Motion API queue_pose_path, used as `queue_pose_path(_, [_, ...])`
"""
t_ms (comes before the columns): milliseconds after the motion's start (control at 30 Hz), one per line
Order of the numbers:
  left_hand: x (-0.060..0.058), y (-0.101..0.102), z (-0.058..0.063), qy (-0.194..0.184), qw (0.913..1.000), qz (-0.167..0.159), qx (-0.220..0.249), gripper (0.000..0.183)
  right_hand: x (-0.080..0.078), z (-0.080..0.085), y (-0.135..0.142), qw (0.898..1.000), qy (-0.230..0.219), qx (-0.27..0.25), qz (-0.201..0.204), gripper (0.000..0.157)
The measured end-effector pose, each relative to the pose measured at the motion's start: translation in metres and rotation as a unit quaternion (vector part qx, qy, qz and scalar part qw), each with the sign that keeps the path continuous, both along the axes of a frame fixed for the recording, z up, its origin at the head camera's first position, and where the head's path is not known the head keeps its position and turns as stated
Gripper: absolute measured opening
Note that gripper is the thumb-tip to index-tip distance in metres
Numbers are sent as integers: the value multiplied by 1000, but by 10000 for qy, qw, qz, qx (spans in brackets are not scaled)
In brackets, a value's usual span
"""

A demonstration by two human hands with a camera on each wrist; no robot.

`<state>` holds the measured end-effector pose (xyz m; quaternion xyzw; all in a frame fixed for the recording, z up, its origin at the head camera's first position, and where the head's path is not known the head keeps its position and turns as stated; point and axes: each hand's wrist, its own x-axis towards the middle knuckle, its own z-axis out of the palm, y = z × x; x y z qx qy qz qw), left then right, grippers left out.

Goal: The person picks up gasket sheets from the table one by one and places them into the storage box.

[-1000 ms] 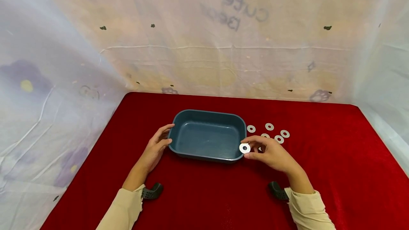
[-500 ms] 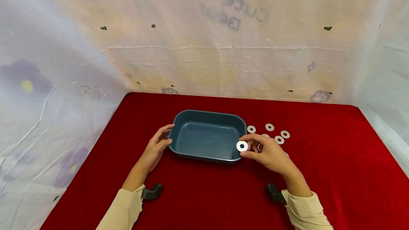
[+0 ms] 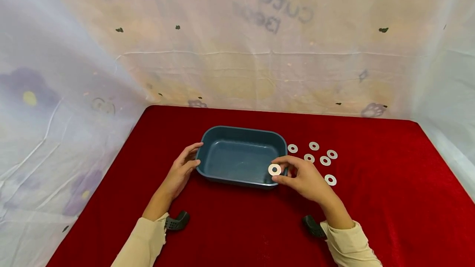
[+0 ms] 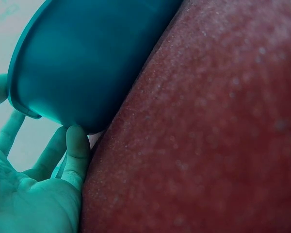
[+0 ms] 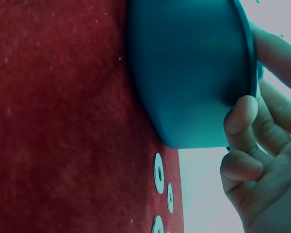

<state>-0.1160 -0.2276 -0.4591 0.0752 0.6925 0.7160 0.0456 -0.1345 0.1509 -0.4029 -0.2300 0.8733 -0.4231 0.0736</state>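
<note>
A dark blue rectangular tub (image 3: pixel 241 162) stands on a red cloth. My left hand (image 3: pixel 180 172) rests its fairly straight fingers against the tub's left end; the left wrist view has these fingers (image 4: pixel 77 145) touching the outer wall. Between thumb and forefinger, my right hand (image 3: pixel 306 178) pinches a flat silver washer (image 3: pixel 270 172) over the inside of the tub's near right corner. In the right wrist view the fingers (image 5: pixel 242 114) reach over the rim, and the tub's wall hides most of the held washer. No washer shows on the tub's visible floor.
Several loose washers (image 3: pixel 325 160) lie on the cloth right of the tub, one washer (image 3: pixel 292 148) close by its right wall. Another washer (image 3: pixel 330 180) lies behind my right hand. Patterned fabric walls (image 3: pixel 237 81) border the red table cloth (image 3: pixel 237 226) at the back and sides.
My right hand has moved left with the washer, from the tub's right rim to over its inside. A washer on the cloth it had covered is now visible. My left hand has stayed put.
</note>
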Motion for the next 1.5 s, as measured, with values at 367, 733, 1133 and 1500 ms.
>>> queue_pose_path(367, [-1, 1, 2, 39, 10000, 13, 20, 52, -2, 0, 1, 9997, -172, -105, 124, 37])
queue_pose_path(733, [-1, 2, 2, 44, 10000, -33, 45, 52, -4, -1, 5, 9997, -102, -83, 195, 39])
queue_pose_path(1133, [1, 2, 2, -14, 9996, -54, -266, 46, -12, -9, 26, 9965, -181, -647, 507, 46])
queue_pose_path(1500, [4, -1, 1, 75, 9994, -100, -312, 42, -20, -14, 53, 9970, -652, -345, -217, 43])
